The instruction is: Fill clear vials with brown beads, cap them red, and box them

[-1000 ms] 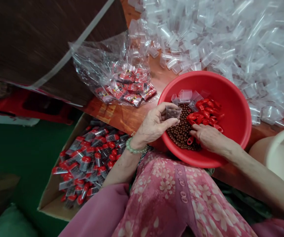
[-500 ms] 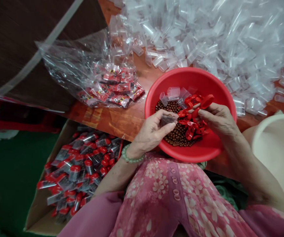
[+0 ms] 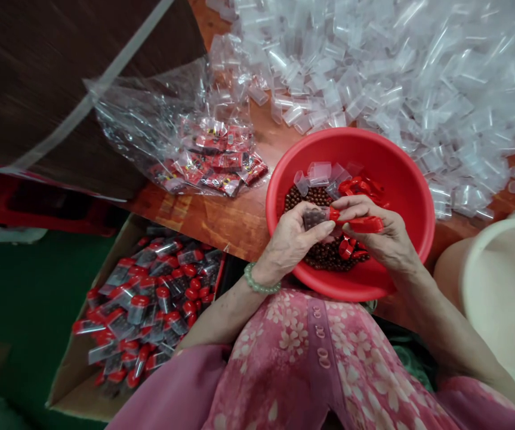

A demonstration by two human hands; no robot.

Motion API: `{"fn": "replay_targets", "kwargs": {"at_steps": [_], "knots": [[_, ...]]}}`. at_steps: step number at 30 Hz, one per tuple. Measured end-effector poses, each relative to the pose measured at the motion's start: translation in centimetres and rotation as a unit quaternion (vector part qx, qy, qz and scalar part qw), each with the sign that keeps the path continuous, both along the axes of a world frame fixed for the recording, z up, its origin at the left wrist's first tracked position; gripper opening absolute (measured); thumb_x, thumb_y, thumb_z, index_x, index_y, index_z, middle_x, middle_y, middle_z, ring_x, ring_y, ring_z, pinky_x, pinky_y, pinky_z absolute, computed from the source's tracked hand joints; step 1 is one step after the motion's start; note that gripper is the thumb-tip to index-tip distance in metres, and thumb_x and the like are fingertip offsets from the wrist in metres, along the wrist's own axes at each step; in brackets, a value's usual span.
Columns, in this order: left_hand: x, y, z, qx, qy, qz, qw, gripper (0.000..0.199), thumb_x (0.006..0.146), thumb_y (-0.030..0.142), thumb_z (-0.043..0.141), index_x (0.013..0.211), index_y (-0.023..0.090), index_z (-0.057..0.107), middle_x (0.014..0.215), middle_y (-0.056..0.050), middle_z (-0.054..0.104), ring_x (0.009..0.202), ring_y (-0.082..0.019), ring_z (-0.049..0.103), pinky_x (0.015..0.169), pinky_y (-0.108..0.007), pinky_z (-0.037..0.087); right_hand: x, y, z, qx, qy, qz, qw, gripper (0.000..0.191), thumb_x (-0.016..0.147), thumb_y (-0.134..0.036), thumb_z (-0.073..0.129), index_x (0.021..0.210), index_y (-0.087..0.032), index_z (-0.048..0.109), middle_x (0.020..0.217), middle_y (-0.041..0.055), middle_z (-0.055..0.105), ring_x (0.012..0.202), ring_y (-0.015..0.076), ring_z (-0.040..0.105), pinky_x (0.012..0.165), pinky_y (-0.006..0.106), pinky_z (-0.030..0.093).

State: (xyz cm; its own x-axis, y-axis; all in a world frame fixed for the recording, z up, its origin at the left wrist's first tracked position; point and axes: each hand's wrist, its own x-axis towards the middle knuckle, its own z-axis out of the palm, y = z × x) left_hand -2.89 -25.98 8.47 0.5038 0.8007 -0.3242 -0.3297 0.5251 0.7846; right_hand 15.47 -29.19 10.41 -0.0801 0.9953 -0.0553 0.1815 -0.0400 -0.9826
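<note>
Above the red basin [image 3: 279, 179], my left hand [image 3: 289, 242] is closed around a small clear plastic container [image 3: 314, 217] filled with dark beads. My right hand [image 3: 380, 230] grips a red flip-top cap [image 3: 365, 224], and the cap's near part meets the container's mouth. Under both hands, brown beads [image 3: 335, 257] cover part of the basin's bottom. More red caps [image 3: 362, 185] lie in a heap there, and a few clear containers [image 3: 318, 173] rest by the far wall. My fingers hide part of the joint between cap and container.
A large heap of clear containers [image 3: 373, 71] spreads over the wooden table [image 3: 234, 224]. Red packets [image 3: 225, 161] in a plastic bag lie left of the basin. Below left, a cardboard box [image 3: 73, 382] holds many filled, red-capped containers [image 3: 138, 307]. A white bucket [image 3: 472, 269] stands at right.
My right hand has moved left with a red cap, bringing it against the mouth of the container in my left hand. The view has shifted slightly.
</note>
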Motion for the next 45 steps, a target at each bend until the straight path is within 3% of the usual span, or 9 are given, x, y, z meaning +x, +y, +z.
{"fn": "replay_targets", "kwargs": {"at_steps": [3, 8, 14, 18, 22, 28, 33, 41, 45], "knots": [[0.0, 0.1, -0.1, 0.013, 0.01, 0.018, 1.0, 0.047, 0.07, 0.043, 0.091, 0.094, 0.017, 0.06, 0.09, 0.001, 0.066, 0.077, -0.009, 0.063, 0.071, -0.023, 0.059, -0.1, 0.0, -0.1, 0.013, -0.028, 0.014, 0.999, 0.034, 0.085, -0.059, 0.076, 0.086, -0.024, 0.074, 0.107, 0.0087, 0.071, 0.107, 0.0247, 0.067, 0.099, 0.042, 0.056], [-0.2, 0.1, 0.0, 0.105, 0.077, 0.03, 0.991, 0.03, 0.08, 0.035, 0.083, 0.097, 0.017, 0.065, 0.096, -0.003, 0.072, 0.088, -0.012, 0.066, 0.085, -0.026, 0.055, 0.5, -0.1, 0.0, -0.019, 0.017, 0.028, 0.999, 0.022, 0.093, -0.046, 0.071, 0.093, -0.024, 0.071, 0.095, 0.0036, 0.07, 0.094, 0.0198, 0.066, 0.091, 0.034, 0.055], [-0.1, 0.0, 0.0, 0.118, 0.032, 0.023, 0.992, 0.035, 0.078, 0.035, 0.085, 0.086, 0.018, 0.056, 0.109, -0.005, 0.073, 0.093, -0.014, 0.068, 0.088, -0.028, 0.054, 1.6, 0.2, 0.5, -0.12, -0.026, 0.145, 0.982, 0.028, 0.096, -0.049, 0.065, 0.097, -0.021, 0.066, 0.091, 0.001, 0.067, 0.088, 0.0177, 0.064, 0.083, 0.03, 0.054], [0.0, -0.1, -0.1, 0.14, 0.091, 0.042, 0.985, 0.038, 0.072, 0.034, 0.088, 0.082, 0.019, 0.054, 0.096, -0.002, 0.07, 0.085, -0.012, 0.064, 0.082, -0.026, 0.052, 0.9, 0.2, 0.5, -0.156, -0.037, 0.174, 0.972, 0.033, 0.098, -0.052, 0.061, 0.093, -0.02, 0.059, 0.079, -0.001, 0.062, 0.07, 0.0132, 0.058, 0.064, 0.024, 0.049], [0.0, -0.1, -0.1, 0.139, 0.124, 0.06, 0.981, 0.03, 0.075, 0.03, 0.082, 0.085, 0.02, 0.057, 0.088, 0.001, 0.066, 0.077, -0.011, 0.061, 0.076, -0.025, 0.051, 0.5, 0.1, 0.9, -0.11, -0.118, 0.18, 0.97, 0.025, 0.096, -0.043, 0.064, 0.096, -0.018, 0.064, 0.084, 0.0004, 0.062, 0.072, 0.0129, 0.054, 0.067, 0.026, 0.047], [-0.1, 0.4, -0.4, 0.088, 0.066, 0.078, 0.991, 0.034, 0.07, 0.031, 0.086, 0.092, 0.021, 0.063, 0.081, 0.003, 0.064, 0.074, -0.01, 0.059, 0.074, -0.024, 0.051, 1.1, -0.8, 1.2, -0.079, -0.101, 0.09, 0.988, 0.031, 0.086, -0.035, 0.078, 0.112, -0.021, 0.069, 0.087, 0.0003, 0.067, 0.072, 0.0136, 0.057, 0.066, 0.027, 0.049], [-0.1, 0.7, -0.4, 0.053, 0.033, 0.074, 0.995, 0.025, 0.068, 0.024, 0.084, 0.086, 0.019, 0.068, 0.079, 0.002, 0.069, 0.074, -0.01, 0.062, 0.071, -0.023, 0.05, 1.5, -1.2, 0.9, -0.001, -0.106, 0.013, 0.994, 0.014, 0.081, -0.027, 0.083, 0.092, -0.024, 0.076, 0.092, 0.0016, 0.072, 0.087, 0.0164, 0.066, 0.085, 0.03, 0.053], [-0.3, 0.9, 0.1, 0.087, 0.043, -0.004, 0.995, 0.019, 0.067, 0.025, 0.084, 0.079, 0.019, 0.071, 0.077, 0.002, 0.067, 0.072, -0.011, 0.059, 0.071, -0.024, 0.05, 0.6, -0.8, -0.4, -0.126, 0.094, -0.082, 0.984, 0.044, 0.061, -0.045, 0.097, 0.093, -0.024, 0.075, 0.084, -0.0002, 0.072, 0.064, 0.0112, 0.062, 0.059, 0.023, 0.057], [-0.4, 1.0, 0.6, 0.085, 0.058, -0.005, 0.995, 0.023, 0.068, 0.026, 0.086, 0.08, 0.019, 0.068, 0.076, 0.003, 0.065, 0.069, -0.009, 0.056, 0.067, -0.022, 0.049, -0.6, -0.9, -0.3, -0.139, 0.107, -0.068, 0.982, 0.037, 0.067, -0.047, 0.094, 0.088, -0.022, 0.074, 0.074, -0.0013, 0.071, 0.058, 0.011, 0.062, 0.055, 0.024, 0.056]]}}
